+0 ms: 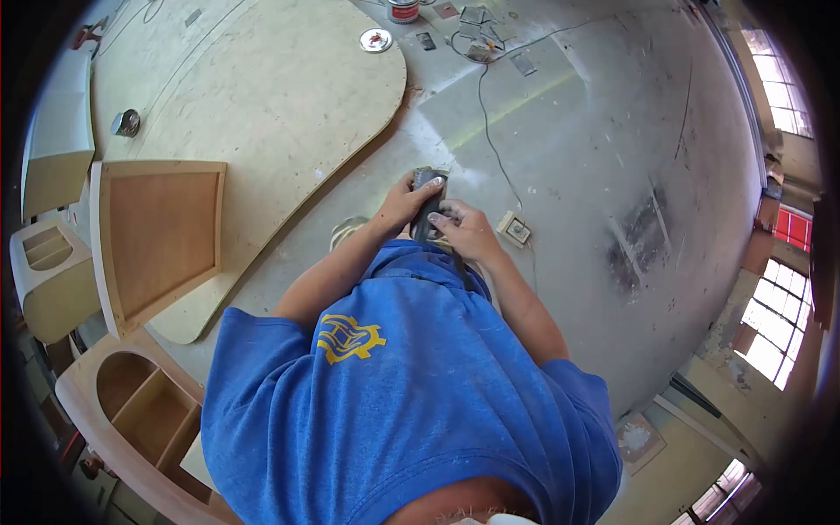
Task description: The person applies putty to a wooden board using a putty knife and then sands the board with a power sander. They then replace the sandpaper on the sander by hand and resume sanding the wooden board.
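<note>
In front of my waist, both hands are on a narrow dark grey piece of sandpaper (426, 199), folded or wrapped into a strip. My left hand (405, 201) is closed on its upper part, with the thumb lying across the face near the top end. Lower down, my right hand (465, 231) pinches the right edge between thumb and bent fingers. Pale dust coats the fingertips of both hands. Whether a block sits inside the sandpaper, I cannot tell.
A large curved wooden panel (289, 114) lies left, bearing a round lid (375, 40) and a framed wooden panel (162, 236). Wooden cabinets (131, 411) stand lower left. A cable (486, 114) crosses the floor near a small square device (514, 229). Grey sheets (523, 63) and a can (403, 10) lie beyond.
</note>
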`<state>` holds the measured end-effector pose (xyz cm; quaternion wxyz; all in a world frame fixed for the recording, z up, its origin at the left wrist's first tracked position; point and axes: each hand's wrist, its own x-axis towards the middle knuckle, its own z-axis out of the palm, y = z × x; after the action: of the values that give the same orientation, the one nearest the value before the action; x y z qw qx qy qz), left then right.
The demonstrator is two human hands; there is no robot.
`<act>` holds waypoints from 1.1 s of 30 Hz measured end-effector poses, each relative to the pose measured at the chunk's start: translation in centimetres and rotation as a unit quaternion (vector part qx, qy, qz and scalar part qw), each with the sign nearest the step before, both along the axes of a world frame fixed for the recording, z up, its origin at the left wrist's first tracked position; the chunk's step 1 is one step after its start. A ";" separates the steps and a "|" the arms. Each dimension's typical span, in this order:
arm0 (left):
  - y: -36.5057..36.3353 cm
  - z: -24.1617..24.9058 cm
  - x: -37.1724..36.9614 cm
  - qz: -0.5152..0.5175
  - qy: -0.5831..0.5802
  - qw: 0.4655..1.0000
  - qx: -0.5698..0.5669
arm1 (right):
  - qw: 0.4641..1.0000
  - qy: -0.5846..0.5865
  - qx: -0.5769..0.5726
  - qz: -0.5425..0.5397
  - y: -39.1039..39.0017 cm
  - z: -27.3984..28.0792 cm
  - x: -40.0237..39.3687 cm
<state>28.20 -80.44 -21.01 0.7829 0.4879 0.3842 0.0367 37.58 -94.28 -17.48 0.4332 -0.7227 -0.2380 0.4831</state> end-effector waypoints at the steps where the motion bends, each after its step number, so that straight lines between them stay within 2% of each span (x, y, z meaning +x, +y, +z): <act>1: 1.3 0.6 1.6 -0.008 0.012 1.000 0.019 | 0.999 -0.001 -0.034 0.032 0.5 0.7 3.0; 2: 2.4 0.2 3.2 0.023 0.016 1.000 0.000 | 0.998 0.004 -0.045 0.035 0.4 0.3 5.5; 4: 5.2 0.9 6.1 0.071 0.020 0.996 -0.049 | 0.997 -0.067 -0.037 0.014 1.4 -0.8 10.8; 5: 6.9 -0.6 7.1 0.078 0.020 0.995 -0.056 | 0.997 -0.067 -0.043 0.022 2.0 -1.1 13.3; 7: 10.8 -5.6 8.9 0.069 0.138 0.972 0.176 | 0.991 -0.053 -0.119 -0.020 3.8 -1.4 17.9; 9: 14.4 -9.9 11.2 0.147 0.148 0.954 0.214 | 0.984 -0.081 -0.160 0.002 5.1 -4.0 22.1; 10: 16.5 -12.1 12.2 0.149 0.220 0.943 0.201 | 0.975 -0.109 -0.192 0.017 5.7 -5.6 24.1; 11: 20.4 -16.4 14.8 0.168 0.252 0.926 0.224 | 0.971 -0.113 -0.206 0.035 8.4 -8.2 28.2; 13: 24.0 -21.4 15.3 0.182 0.288 0.908 0.241 | 0.933 -0.166 -0.261 0.182 8.9 -10.6 31.3; 15: 27.3 -25.8 17.8 0.149 0.368 0.857 0.329 | 0.923 -0.160 -0.270 0.224 10.3 -13.9 35.5; 17: 30.2 -27.8 20.7 0.177 0.403 0.842 0.312 | 0.914 -0.139 -0.282 0.258 12.6 -16.3 40.2; 19: 34.0 -29.4 23.4 0.176 0.419 0.838 0.303 | 0.926 -0.092 -0.292 0.219 15.9 -19.0 44.5; 20: 35.6 -30.6 24.8 0.183 0.392 0.848 0.307 | 0.906 -0.143 -0.313 0.247 17.6 -20.3 46.8; 21: 36.0 -31.7 25.9 0.191 0.368 0.857 0.307 | 0.879 -0.191 -0.335 0.280 19.3 -21.3 49.1; 23: 37.3 -33.4 29.2 0.173 0.357 0.865 0.308 | 0.911 -0.170 -0.305 0.219 21.1 -25.1 53.6; 25: 37.8 -34.8 32.7 0.173 0.344 0.862 0.329 | 0.921 -0.103 -0.325 0.187 23.3 -30.1 58.3; 28: 33.3 -36.5 37.0 0.207 0.372 0.839 0.339 | 0.917 -0.130 -0.273 0.259 26.1 -39.9 65.2; 30: 28.5 -37.5 39.7 0.233 0.358 0.837 0.343 | 0.874 -0.202 -0.288 0.336 31.9 -43.7 68.0; 31: 26.4 -37.2 41.4 0.246 0.371 0.843 0.301 | 0.849 -0.260 -0.278 0.366 34.0 -47.6 69.9; 32: 23.7 -37.7 42.5 0.283 0.347 0.872 0.196 | 0.821 -0.315 -0.274 0.390 35.3 -51.5 71.8; 33: 21.1 -38.5 43.6 0.318 0.319 0.888 0.086 | 0.819 -0.323 -0.291 0.375 36.5 -54.6 73.7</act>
<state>71.76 -59.31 -59.49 0.5189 0.3905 0.7435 0.1593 111.27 -57.76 -72.04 -0.1136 -0.7845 -0.4654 0.3938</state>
